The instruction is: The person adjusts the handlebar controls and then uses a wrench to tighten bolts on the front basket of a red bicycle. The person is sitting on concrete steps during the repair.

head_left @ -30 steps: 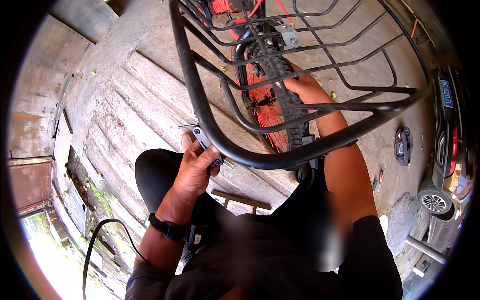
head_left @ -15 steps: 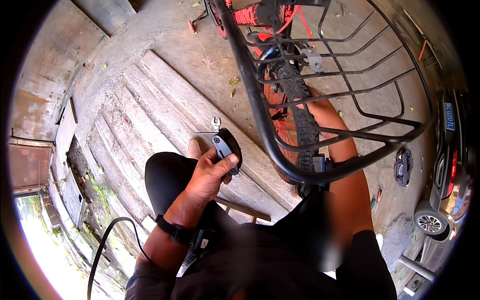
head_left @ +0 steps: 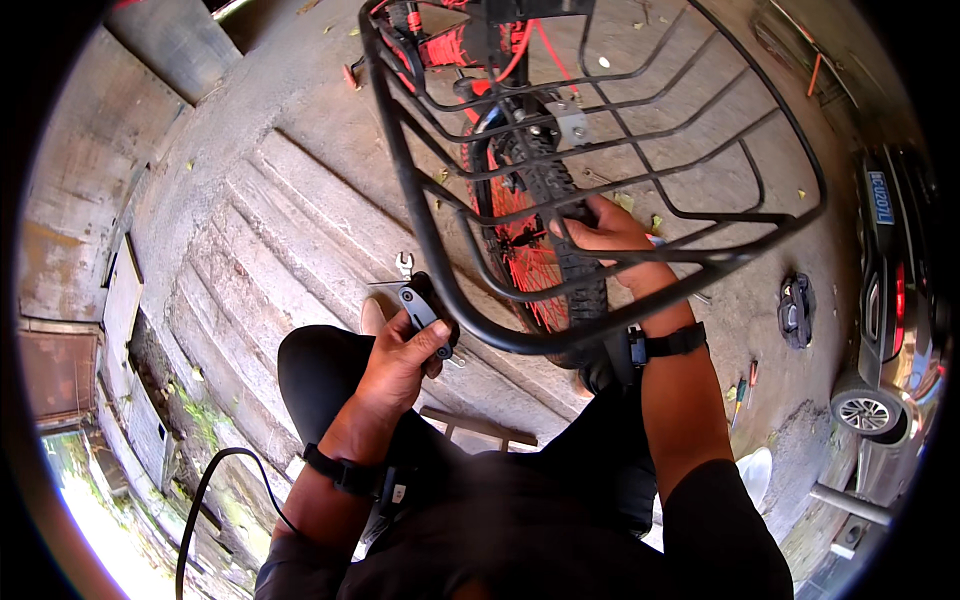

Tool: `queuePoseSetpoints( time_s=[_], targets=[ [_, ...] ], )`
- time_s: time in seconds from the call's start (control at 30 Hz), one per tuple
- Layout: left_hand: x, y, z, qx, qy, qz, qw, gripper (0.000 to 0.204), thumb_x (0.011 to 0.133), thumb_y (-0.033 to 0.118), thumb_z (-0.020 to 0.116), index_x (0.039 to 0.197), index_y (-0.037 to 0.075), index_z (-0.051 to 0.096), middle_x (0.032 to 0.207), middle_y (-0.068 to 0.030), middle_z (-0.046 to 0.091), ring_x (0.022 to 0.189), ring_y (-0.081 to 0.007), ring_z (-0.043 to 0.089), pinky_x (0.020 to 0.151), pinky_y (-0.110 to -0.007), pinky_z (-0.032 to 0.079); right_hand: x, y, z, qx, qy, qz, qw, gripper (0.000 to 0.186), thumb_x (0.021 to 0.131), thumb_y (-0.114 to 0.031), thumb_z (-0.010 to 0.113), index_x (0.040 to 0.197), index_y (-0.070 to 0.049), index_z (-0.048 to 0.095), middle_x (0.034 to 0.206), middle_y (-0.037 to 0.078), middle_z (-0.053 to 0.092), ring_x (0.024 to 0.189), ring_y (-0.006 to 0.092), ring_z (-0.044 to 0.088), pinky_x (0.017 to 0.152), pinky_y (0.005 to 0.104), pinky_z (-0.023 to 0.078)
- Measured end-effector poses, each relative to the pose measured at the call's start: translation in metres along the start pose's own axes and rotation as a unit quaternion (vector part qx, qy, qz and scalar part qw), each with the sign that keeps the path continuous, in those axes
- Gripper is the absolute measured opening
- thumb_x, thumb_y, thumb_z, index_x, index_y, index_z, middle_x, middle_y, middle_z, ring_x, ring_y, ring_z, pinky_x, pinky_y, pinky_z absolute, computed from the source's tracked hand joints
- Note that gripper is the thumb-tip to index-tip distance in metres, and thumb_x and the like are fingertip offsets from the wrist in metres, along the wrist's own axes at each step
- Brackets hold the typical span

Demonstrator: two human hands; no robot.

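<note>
My left hand (head_left: 397,362) is closed round a grey and black folding multi-tool (head_left: 418,308). An open-ended wrench head and a thin hex key stick out from the tool's far end. Ahead of me stands a bicycle with red spokes (head_left: 508,262) and a black knobby front tyre (head_left: 590,300). My right hand (head_left: 612,243) is at the tyre's right side, its thumb against the tread and its fingers bent round it, partly behind the basket wires. A black wire basket (head_left: 570,340) over the wheel covers part of it.
Ridged concrete (head_left: 310,230) slopes away on the left. A low wooden stool (head_left: 478,424) stands between my legs. At right lie a dark pouch (head_left: 796,310) and screwdrivers (head_left: 741,392), with a parked black car (head_left: 882,300) beyond. A black cable (head_left: 205,480) loops beside my left arm.
The bicycle and basket appear further left in view. My right hand has come nearer along the tyre, and its wrist now shows below the basket. The left hand keeps the multi-tool.
</note>
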State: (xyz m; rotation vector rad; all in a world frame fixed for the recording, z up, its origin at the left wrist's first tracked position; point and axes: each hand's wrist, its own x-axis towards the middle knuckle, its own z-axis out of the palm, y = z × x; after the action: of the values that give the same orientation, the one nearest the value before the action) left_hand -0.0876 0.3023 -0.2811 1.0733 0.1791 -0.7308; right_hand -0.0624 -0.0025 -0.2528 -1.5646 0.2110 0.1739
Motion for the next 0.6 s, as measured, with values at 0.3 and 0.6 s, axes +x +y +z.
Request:
queuePoseSetpoints(
  time_s=[0.3,0.6],
  targets=[
    [-0.01,-0.001,-0.001,0.003,-0.027,0.024,0.999,0.023,0.086,0.025,0.074,0.096,0.009,0.06,0.072,0.0021,0.055,0.055,-0.0073,0.046,0.048,-0.023,0.036,-0.009,0.028,0.004,-0.154,0.056,-0.047,0.985,0.052,0.086,-0.027,0.075,0.127,-0.003,0.054,0.108,0.003,0.065,0.099,0.0125,0.059,0.087,0.0305,0.048],
    [-0.027,0.009,-0.015,-0.04,-0.027,0.049,0.998,0.025,0.085,0.03,0.076,0.091,0.01,0.061,0.071,0.0018,0.057,0.053,-0.007,0.046,0.048,-0.023,0.037,-0.022,0.034,0.002,-0.098,0.07,0.015,0.993,0.053,0.083,-0.023,0.078,0.125,-0.003,0.053,0.105,0.004,0.064,0.094,0.013,0.059,0.084,0.0293,0.048]
  ],
)
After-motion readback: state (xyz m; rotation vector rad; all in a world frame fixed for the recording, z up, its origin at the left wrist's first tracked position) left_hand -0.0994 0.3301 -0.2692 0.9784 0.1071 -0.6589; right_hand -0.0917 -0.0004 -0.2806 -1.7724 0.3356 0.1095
